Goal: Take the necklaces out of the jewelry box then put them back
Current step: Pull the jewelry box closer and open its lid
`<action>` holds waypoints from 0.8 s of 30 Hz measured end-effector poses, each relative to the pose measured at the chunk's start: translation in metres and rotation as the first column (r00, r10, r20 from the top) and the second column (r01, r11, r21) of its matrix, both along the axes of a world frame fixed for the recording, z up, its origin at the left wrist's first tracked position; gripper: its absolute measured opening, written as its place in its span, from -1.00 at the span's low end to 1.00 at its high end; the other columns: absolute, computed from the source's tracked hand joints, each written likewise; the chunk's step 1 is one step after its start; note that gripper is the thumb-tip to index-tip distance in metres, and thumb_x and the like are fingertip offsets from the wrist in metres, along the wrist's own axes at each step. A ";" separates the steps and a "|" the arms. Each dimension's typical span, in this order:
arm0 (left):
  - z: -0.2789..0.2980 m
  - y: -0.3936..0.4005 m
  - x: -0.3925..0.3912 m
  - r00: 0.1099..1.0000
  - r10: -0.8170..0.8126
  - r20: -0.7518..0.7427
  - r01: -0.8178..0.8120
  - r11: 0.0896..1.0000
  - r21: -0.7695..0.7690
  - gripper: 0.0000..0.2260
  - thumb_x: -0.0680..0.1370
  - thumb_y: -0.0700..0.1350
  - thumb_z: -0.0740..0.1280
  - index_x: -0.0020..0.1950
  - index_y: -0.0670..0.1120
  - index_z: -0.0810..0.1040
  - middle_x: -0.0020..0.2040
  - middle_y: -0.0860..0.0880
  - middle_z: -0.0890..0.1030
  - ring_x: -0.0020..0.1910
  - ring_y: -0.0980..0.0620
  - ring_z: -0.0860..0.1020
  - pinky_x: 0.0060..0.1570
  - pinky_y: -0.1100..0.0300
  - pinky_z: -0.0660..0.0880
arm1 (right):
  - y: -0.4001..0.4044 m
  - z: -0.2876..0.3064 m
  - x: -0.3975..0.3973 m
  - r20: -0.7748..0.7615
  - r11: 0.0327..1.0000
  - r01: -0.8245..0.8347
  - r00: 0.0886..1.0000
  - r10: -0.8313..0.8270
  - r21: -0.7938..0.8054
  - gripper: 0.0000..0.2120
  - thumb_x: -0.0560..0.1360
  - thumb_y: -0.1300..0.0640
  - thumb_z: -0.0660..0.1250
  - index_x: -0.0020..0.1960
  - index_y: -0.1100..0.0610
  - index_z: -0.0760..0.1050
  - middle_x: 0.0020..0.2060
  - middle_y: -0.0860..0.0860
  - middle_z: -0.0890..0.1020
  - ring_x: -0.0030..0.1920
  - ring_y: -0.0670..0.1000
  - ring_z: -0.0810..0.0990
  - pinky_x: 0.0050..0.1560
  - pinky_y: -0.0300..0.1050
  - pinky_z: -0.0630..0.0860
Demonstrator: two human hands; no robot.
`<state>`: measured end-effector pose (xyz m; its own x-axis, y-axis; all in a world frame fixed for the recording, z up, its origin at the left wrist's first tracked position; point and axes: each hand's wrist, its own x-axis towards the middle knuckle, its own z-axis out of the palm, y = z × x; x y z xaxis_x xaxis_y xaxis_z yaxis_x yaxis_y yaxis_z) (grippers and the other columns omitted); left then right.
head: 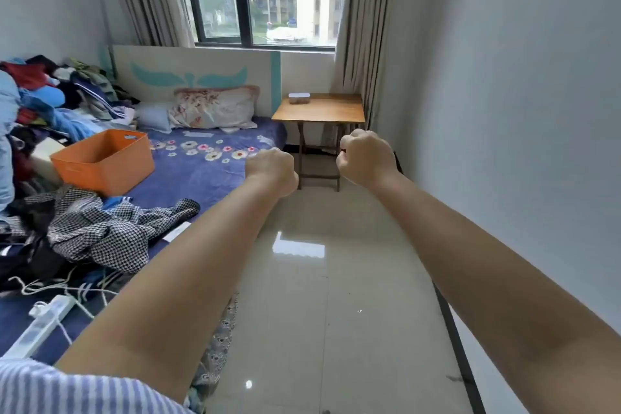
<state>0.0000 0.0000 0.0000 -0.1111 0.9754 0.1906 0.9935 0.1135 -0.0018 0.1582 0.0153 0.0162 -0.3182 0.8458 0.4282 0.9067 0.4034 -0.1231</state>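
A small clear box with a white lid, the jewelry box [299,98], rests on the far left part of a wooden folding table [322,112] under the window. Its contents are too small to make out. Both my arms stretch forward over the floor, well short of the table. My left hand [273,169] is curled into a fist with nothing visible in it. My right hand [364,156] is also a closed fist, held a little higher and to the right. No necklace is visible.
A bed [201,175] with a blue flowered sheet fills the left side, carrying an orange plastic bin [107,161], piled clothes [43,104], a pillow [215,107] and a white power strip [43,323]. A glossy tiled floor [322,279] runs between the bed and the right wall.
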 end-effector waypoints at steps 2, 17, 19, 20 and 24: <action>-0.006 0.045 -0.020 0.998 0.055 -0.008 -0.055 0.997 -0.051 -0.66 0.55 -0.08 0.16 0.29 -0.16 0.43 0.31 -0.19 0.47 0.27 -0.19 0.44 0.17 0.02 0.41 | 0.050 -0.011 -0.020 0.001 0.999 0.014 1.000 -0.014 -0.034 -0.74 0.47 0.19 0.13 0.04 0.29 0.49 0.04 0.22 0.55 0.09 0.23 0.48 0.06 0.06 0.46; -0.018 0.459 -0.131 0.997 -0.080 -0.018 0.078 0.994 -0.076 -0.74 0.51 -0.15 0.18 0.12 -0.21 0.53 0.17 -0.20 0.52 0.17 -0.20 0.46 0.00 0.02 0.43 | 0.460 -0.029 -0.140 -0.066 0.993 0.048 0.996 -0.055 -0.107 -0.74 0.47 0.22 0.13 0.05 0.28 0.51 0.05 0.21 0.56 0.11 0.22 0.46 0.02 0.02 0.45; -0.027 0.522 -0.143 0.995 -0.097 -0.040 0.094 0.993 -0.075 -0.76 0.52 -0.13 0.19 0.08 -0.21 0.54 0.15 -0.19 0.53 0.14 -0.20 0.47 -0.12 0.07 0.38 | 0.523 -0.035 -0.149 -0.060 0.994 0.049 0.997 -0.055 -0.103 -0.74 0.47 0.21 0.14 0.06 0.28 0.51 0.04 0.21 0.55 0.10 0.22 0.47 -0.01 0.01 0.45; -0.031 0.555 -0.148 0.994 -0.100 -0.045 0.096 0.993 -0.072 -0.76 0.52 -0.13 0.19 0.08 -0.20 0.54 0.14 -0.19 0.54 0.13 -0.19 0.47 -0.15 0.08 0.35 | 0.555 -0.038 -0.153 -0.067 0.994 0.039 0.997 -0.046 -0.100 -0.74 0.48 0.21 0.14 0.07 0.28 0.51 0.04 0.21 0.55 0.11 0.22 0.47 -0.01 0.00 0.45; -0.038 0.681 -0.169 0.995 -0.092 -0.037 0.089 0.993 -0.075 -0.75 0.53 -0.11 0.18 0.10 -0.20 0.53 0.13 -0.18 0.54 0.10 -0.18 0.49 -0.19 0.11 0.33 | 0.685 -0.043 -0.170 -0.070 0.996 0.006 0.997 -0.012 -0.092 -0.74 0.49 0.19 0.15 0.09 0.26 0.50 0.06 0.19 0.56 0.11 0.20 0.47 -0.01 -0.02 0.44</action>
<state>-0.1693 0.6810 -0.0383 -0.0152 0.9926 0.1206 0.9987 0.0210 -0.0471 -0.0114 0.7000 -0.0268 -0.2820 0.8852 0.3701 0.8980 0.3793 -0.2228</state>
